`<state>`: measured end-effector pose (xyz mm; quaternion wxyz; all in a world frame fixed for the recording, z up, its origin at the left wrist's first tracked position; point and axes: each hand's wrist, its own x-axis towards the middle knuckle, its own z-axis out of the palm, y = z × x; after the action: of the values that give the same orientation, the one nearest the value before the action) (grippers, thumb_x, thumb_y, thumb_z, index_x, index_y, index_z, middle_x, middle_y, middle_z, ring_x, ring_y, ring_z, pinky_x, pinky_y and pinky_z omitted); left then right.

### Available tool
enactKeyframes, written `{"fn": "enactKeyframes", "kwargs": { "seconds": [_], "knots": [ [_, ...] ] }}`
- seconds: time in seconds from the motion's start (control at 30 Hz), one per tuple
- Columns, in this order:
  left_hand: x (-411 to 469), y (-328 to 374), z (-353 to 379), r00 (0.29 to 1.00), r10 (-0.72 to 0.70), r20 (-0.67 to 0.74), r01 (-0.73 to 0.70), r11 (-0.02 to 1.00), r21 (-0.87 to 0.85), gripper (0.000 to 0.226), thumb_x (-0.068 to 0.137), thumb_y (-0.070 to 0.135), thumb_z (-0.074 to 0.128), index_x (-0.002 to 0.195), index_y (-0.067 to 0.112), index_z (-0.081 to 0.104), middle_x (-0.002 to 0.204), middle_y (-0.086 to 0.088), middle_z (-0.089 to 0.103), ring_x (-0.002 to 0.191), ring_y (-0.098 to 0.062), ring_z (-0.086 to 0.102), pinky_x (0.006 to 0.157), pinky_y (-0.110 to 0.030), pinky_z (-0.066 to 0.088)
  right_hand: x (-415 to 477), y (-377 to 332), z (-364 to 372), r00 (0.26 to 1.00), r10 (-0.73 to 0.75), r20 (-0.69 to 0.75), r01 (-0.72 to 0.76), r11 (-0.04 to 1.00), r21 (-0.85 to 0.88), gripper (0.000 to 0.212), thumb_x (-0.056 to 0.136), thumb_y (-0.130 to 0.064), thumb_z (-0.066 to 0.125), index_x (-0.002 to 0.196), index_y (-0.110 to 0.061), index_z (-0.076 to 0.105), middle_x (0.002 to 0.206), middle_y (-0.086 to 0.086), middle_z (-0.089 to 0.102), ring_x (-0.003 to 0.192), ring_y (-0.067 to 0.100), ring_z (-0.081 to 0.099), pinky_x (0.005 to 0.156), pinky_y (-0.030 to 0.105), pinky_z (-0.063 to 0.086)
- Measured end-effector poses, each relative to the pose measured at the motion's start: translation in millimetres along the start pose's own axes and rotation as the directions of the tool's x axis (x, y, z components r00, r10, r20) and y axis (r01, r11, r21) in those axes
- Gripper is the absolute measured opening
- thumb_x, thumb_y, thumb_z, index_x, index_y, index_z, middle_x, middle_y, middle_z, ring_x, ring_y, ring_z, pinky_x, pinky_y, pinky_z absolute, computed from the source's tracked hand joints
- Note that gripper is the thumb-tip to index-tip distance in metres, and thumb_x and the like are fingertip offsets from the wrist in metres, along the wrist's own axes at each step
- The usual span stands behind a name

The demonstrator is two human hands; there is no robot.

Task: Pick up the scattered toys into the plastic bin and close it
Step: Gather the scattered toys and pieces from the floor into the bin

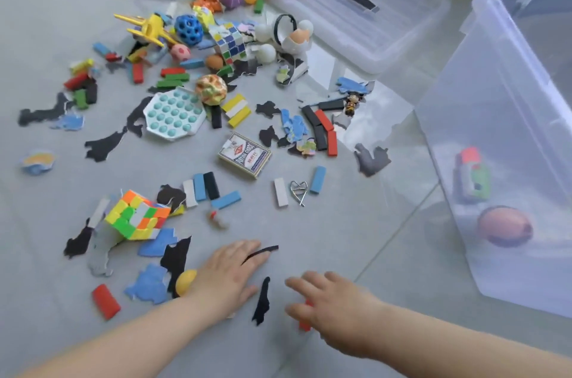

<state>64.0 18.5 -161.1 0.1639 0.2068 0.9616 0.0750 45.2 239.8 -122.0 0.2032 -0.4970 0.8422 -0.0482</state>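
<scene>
- Black piece (261,300) lies between left hand (230,272) and right hand (331,303), long axis pointing away.
- Both spread open, holding nothing; red block (305,323) under the right.

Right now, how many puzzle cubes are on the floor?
2. A bright stickerless cube lies ahead-left of the left hand; a white-edged cube sits farther back in the pile, beside the blue holey ball. Others may be hidden under clutter.
</scene>
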Motion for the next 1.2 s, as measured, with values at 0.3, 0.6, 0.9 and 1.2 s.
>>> {"fn": "enactKeyframes", "kwargs": {
  "seconds": [0.3,0.6,0.9,1.2],
  "knots": [
    [13.9,2.6,-12.8,0.972,-0.225,0.065,0.233,0.959,-0.163,0.05,0.071,0.033,0.073,0.113,0.019,0.049,0.108,0.003,0.06,0.1,-0.01,0.058,0.082,-0.015,0.041,-3.9,1.9,36.6,0.993,-0.108,-0.046,0.107,0.994,-0.036,0.02,0.065,-0.018,0.04,0.056,-0.026,0.056,0.059,-0.009,0.058,0.064,0.011,0.054,0.045,0.015,0.042],
    [16.5,-1.9,-13.8,0.986,-0.165,-0.007,0.157,0.946,-0.283,0.016,0.062,0.012,0.046,0.076,0.02,0.046,0.069,0.008,0.039,0.074,-0.009,0.05,0.05,-0.017,0.03,46.5,41.2,-0.9,0.783,0.573,-0.241,-0.532,0.818,0.218,0.017,0.075,-0.019,0.052,0.068,-0.012,0.066,0.074,0.002,0.064,0.071,0.021,0.064,0.07,0.025,0.032],
    [6.9,16.3,-26.1,0.948,-0.186,0.259,0.25,0.939,-0.237,0.033,0.087,0.031,0.023,0.109,0.016,0.041,0.097,-0.002,0.054,0.094,-0.026,0.047,0.064,-0.027,0.023,97.5,88.0,-37.5,0.814,0.577,-0.07,-0.555,0.807,0.202,0.028,0.097,-0.012,0.037,0.122,-0.006,0.046,0.154,0.002,0.019,0.139,0.023,0.019,0.102,0.036,0.031],
    [9.8,27.5,-21.4,0.875,-0.187,0.446,0.269,0.955,-0.126,0.053,0.084,0.039,0.055,0.126,0.012,0.036,0.127,-0.004,0.041,0.116,-0.019,0.043,0.089,-0.031,0.035,94.8,100.2,-20.1,0.848,0.48,-0.223,-0.478,0.876,0.066,0.009,0.066,-0.006,0.061,0.071,0.0,0.062,0.085,0.019,0.067,0.07,0.04,0.064,0.055,0.039,0.052]
  ]
}}
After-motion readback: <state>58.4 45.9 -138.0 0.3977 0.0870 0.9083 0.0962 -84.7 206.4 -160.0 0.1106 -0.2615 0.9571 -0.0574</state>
